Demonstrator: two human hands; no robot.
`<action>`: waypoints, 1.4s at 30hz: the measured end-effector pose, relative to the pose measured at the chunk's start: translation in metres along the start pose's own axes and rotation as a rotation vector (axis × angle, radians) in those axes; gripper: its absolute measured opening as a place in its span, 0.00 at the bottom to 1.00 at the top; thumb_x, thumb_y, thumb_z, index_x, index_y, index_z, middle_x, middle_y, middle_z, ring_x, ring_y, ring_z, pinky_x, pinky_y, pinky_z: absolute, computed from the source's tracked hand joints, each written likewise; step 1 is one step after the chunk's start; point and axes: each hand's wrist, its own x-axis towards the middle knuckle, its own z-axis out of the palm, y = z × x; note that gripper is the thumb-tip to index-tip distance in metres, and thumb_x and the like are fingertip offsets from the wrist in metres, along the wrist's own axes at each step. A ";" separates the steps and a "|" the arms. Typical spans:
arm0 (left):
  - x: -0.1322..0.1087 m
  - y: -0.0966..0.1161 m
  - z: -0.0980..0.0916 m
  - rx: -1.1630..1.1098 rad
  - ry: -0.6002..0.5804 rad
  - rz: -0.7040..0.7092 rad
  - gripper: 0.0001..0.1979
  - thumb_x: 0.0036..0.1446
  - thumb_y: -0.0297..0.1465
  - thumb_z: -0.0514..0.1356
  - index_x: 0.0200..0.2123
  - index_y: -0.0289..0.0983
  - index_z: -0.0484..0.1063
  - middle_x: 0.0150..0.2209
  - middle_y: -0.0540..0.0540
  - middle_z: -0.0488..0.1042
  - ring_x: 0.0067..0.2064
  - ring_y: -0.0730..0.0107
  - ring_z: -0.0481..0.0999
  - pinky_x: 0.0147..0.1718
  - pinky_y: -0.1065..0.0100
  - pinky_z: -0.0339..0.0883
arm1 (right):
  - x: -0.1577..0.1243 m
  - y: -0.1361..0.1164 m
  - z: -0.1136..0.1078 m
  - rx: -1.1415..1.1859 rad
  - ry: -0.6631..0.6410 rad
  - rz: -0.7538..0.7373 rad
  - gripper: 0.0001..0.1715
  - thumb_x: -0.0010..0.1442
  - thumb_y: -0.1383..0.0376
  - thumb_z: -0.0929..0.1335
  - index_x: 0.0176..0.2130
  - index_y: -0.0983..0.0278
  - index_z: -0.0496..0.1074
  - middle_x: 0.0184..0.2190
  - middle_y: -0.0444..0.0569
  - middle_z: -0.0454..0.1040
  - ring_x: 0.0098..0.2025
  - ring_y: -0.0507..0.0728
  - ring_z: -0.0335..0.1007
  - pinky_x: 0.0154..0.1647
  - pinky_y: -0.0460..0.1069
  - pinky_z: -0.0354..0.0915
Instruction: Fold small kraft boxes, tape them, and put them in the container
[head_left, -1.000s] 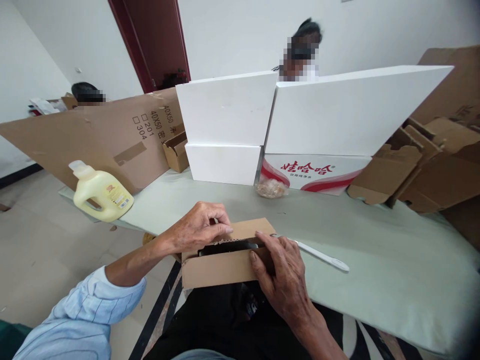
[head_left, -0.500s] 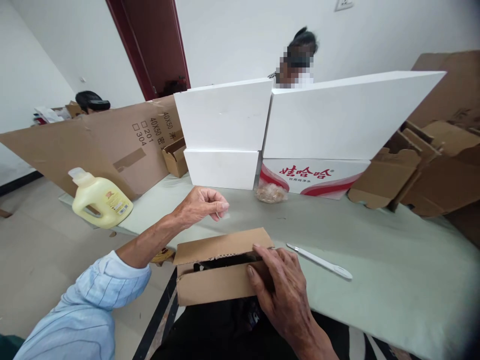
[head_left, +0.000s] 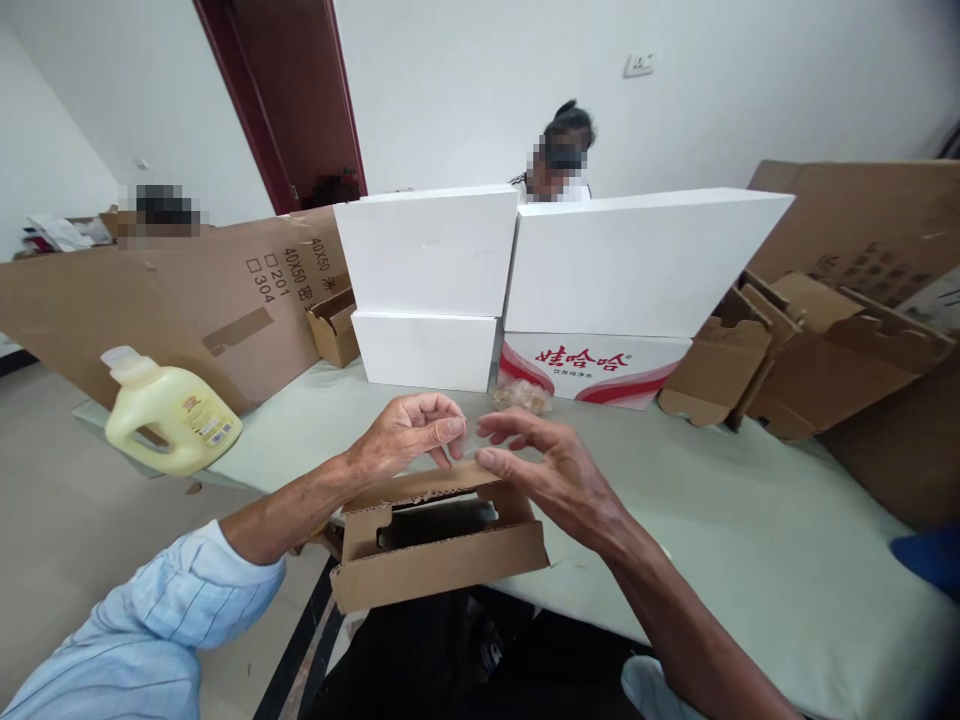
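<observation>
My left hand [head_left: 420, 430] is above the back of a small cardboard box, thumb and fingers pinched on a small see-through piece [head_left: 462, 441], like clear tape or film. My right hand [head_left: 536, 455] is just right of it, fingers apart and thumb out, holding nothing I can see. Below both hands the brown cardboard box [head_left: 442, 572] stands with its top open at the table's near edge. A dark object [head_left: 439, 522] lies inside, mostly hidden by the walls. My right forearm covers where the white-handled knife lay.
A pale yellow jug [head_left: 176, 420] stands at left. White boxes [head_left: 427, 350] and a red-and-white printed carton [head_left: 592, 368] form a wall at the back. Crumpled clear plastic [head_left: 523, 396] lies before them. Open cardboard boxes [head_left: 720, 365] stand at right. Two people are beyond the wall.
My right hand has let go of the cardboard box and risen beside my left hand. The box's top gapes wider, and the view has shifted slightly.
</observation>
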 end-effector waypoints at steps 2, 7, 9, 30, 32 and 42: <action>0.000 0.000 0.000 0.027 -0.003 0.019 0.25 0.58 0.52 0.72 0.37 0.33 0.76 0.32 0.48 0.77 0.32 0.72 0.78 0.34 0.69 0.76 | 0.008 0.001 0.006 0.094 -0.088 0.017 0.17 0.62 0.49 0.76 0.43 0.59 0.84 0.38 0.47 0.82 0.41 0.58 0.75 0.43 0.52 0.68; 0.000 -0.003 -0.002 0.077 0.016 0.012 0.26 0.59 0.53 0.71 0.38 0.34 0.75 0.33 0.47 0.78 0.31 0.73 0.76 0.34 0.68 0.74 | 0.008 0.008 0.017 0.297 -0.067 -0.011 0.13 0.64 0.53 0.76 0.38 0.59 0.84 0.34 0.45 0.80 0.37 0.55 0.71 0.41 0.51 0.65; 0.000 -0.004 -0.002 0.083 0.025 0.012 0.26 0.59 0.53 0.71 0.38 0.34 0.75 0.33 0.48 0.78 0.31 0.73 0.76 0.34 0.68 0.73 | 0.006 0.009 0.018 0.322 -0.053 -0.026 0.12 0.64 0.53 0.76 0.40 0.58 0.84 0.35 0.45 0.79 0.37 0.55 0.71 0.40 0.51 0.66; -0.001 -0.007 -0.005 0.056 -0.135 -0.073 0.25 0.62 0.53 0.68 0.41 0.35 0.75 0.36 0.46 0.77 0.36 0.69 0.78 0.39 0.66 0.74 | 0.002 0.009 0.016 0.284 -0.045 -0.115 0.15 0.68 0.54 0.74 0.35 0.60 0.81 0.35 0.48 0.78 0.36 0.56 0.72 0.39 0.51 0.69; -0.005 -0.002 -0.011 0.109 -0.207 -0.089 0.26 0.59 0.53 0.70 0.46 0.36 0.76 0.42 0.42 0.79 0.42 0.63 0.80 0.43 0.63 0.75 | 0.001 0.006 0.001 0.244 -0.079 -0.102 0.15 0.68 0.54 0.74 0.33 0.60 0.80 0.36 0.48 0.79 0.37 0.56 0.74 0.40 0.52 0.70; -0.093 -0.010 -0.021 0.992 -0.358 0.026 0.50 0.46 0.41 0.80 0.72 0.54 0.65 0.77 0.42 0.56 0.76 0.34 0.58 0.72 0.36 0.57 | 0.042 0.102 -0.080 -0.613 0.372 0.076 0.10 0.62 0.61 0.69 0.30 0.62 0.76 0.29 0.46 0.77 0.30 0.56 0.70 0.34 0.50 0.60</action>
